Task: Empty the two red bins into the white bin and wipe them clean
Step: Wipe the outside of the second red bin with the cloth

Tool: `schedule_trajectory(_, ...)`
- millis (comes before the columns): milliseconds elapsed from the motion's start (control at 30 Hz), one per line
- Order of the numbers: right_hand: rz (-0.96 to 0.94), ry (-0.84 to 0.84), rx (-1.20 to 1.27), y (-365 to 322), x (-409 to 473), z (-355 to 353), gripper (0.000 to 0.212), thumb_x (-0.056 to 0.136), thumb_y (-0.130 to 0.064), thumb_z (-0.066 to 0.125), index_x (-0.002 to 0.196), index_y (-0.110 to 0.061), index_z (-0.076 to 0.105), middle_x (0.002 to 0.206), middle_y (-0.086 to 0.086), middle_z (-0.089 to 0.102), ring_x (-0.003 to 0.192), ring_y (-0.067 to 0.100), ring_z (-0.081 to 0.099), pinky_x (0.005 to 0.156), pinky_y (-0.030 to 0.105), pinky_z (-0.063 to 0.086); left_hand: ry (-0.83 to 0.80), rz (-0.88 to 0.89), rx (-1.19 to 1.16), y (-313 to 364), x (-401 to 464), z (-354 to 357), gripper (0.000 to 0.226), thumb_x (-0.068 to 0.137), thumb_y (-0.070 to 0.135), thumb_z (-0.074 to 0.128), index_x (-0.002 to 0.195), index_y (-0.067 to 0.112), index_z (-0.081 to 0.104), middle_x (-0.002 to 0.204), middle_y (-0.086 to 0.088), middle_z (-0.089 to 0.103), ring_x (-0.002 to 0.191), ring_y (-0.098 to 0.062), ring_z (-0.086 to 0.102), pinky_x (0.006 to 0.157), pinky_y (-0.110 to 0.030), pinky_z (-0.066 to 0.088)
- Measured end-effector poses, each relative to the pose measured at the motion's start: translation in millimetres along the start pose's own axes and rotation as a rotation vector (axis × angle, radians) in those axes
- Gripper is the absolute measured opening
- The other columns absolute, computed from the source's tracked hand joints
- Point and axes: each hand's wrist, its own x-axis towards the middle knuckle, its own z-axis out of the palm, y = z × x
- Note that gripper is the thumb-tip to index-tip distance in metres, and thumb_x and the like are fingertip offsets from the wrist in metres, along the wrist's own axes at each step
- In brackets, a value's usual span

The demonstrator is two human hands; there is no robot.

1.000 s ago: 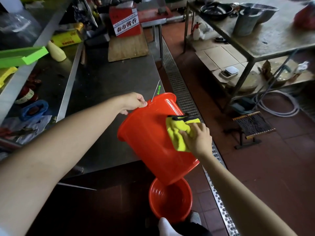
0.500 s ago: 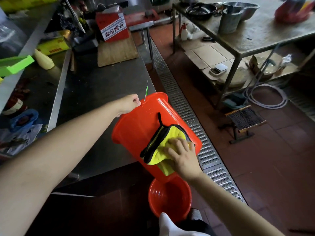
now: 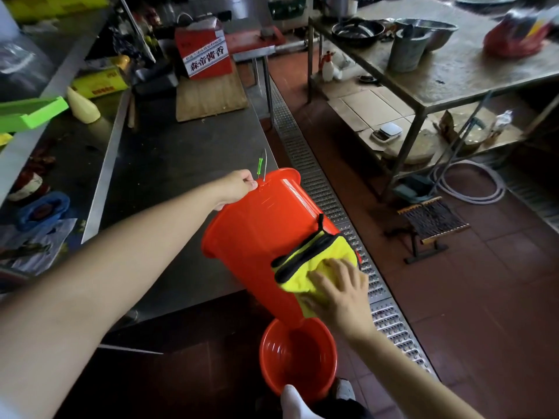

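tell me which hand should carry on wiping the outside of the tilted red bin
Right. The right hand already presses the yellow cloth flat on the red bin, while the left hand grips its rim, holding it tilted.

Glossy plastic red bin (image 3: 257,225), fuzzy yellow cloth (image 3: 326,264), dull steel counter (image 3: 181,164).

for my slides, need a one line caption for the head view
Left hand grips a tilted red bin while the right hand presses a yellow cloth against it.
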Motion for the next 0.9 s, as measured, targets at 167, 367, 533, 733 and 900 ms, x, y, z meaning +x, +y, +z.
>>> schedule_trajectory(167, -0.202, 0.008, -0.103, -40, 17, 16, 0.034, 0.09, -0.044, 0.069, 0.121, -0.034, 0.059, 0.134, 0.004, 0.05, 0.126, 0.035, 0.046, 0.088, 0.054, 0.035, -0.034, 0.014, -0.056, -5, -3, -4, 0.024, 0.102, 0.039, 0.047, 0.087, 0.021, 0.054, 0.088, 0.0, 0.06, 0.082, -0.015, 0.056, 0.068, -0.031, 0.046)
schedule_trajectory(367, -0.179, -0.039, -0.153, -90, 125, 32, 0.034, 0.088, -0.049, 0.064, 0.118, -0.033, 0.059, 0.128, 0.003, 0.053, 0.121, 0.035, 0.046, 0.083, 0.051, 0.038, -0.017, 0.049, -0.125, -16, -3, -8, 0.022, 0.1, 0.032, 0.052, 0.083, 0.018, 0.052, 0.07, 0.0, 0.044, 0.066, -0.017, 0.037, 0.055, -0.025, 0.025)
schedule_trajectory(533, -0.131, -0.093, -0.131, -102, 148, 32, 0.036, 0.086, -0.049, 0.055, 0.118, -0.031, 0.061, 0.126, 0.004, 0.054, 0.121, 0.036, 0.046, 0.084, 0.054, 0.041, 0.004, 0.089, -0.162, -26, -2, -7, 0.023, 0.101, 0.027, 0.052, 0.081, 0.017, 0.052, 0.073, 0.002, 0.05, 0.066, -0.01, 0.04, 0.053, -0.018, 0.032)
schedule_trajectory(733, -0.155, -0.08, -0.057, -39, 54, 4, 0.039, 0.087, -0.047, 0.059, 0.124, -0.033, 0.06, 0.13, 0.0, 0.053, 0.124, 0.032, 0.047, 0.09, 0.049, 0.039, -0.038, 0.079, -0.122, -36, 1, -5, 0.024, 0.101, 0.038, 0.049, 0.086, 0.02, 0.054, 0.092, 0.001, 0.061, 0.088, -0.014, 0.056, 0.071, -0.032, 0.043)
schedule_trajectory(900, -0.087, -0.083, -0.035, -13, 11, -15, 0.041, 0.084, -0.041, 0.059, 0.124, -0.032, 0.063, 0.127, 0.0, 0.054, 0.119, 0.032, 0.049, 0.089, 0.046, 0.039, -0.02, 0.085, -0.087, -37, -7, -5, 0.024, 0.101, 0.042, 0.046, 0.088, 0.024, 0.055, 0.102, 0.001, 0.064, 0.097, -0.019, 0.06, 0.087, -0.044, 0.051)
